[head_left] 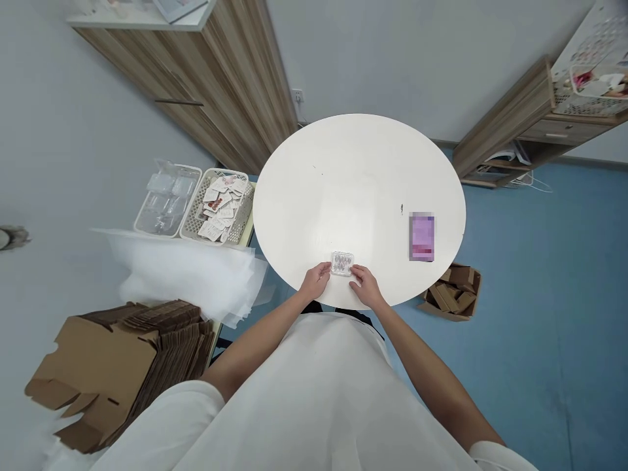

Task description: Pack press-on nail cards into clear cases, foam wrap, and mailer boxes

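Case (342,263) lies between both hands' fingers (324,267) on the table (363,170)

This looks like a small packing room: 1 stack of flattened cardboard (112,373) and 2 white baskets (241,222) of cards and clear packs stand beyond the round table's (363,170) left edge.

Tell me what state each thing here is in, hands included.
Left hand: loosely curved, beside the case.
Right hand: loosely curved, at the case's right.
Clear case: lying flat; lid unclear.
Card basket: open, heaped.
Cardboard box: open, filled.
Cardboard stack: flattened.
Cabinet door: shut.
Drawer: shut.
Purple item: blurred, can't tell.
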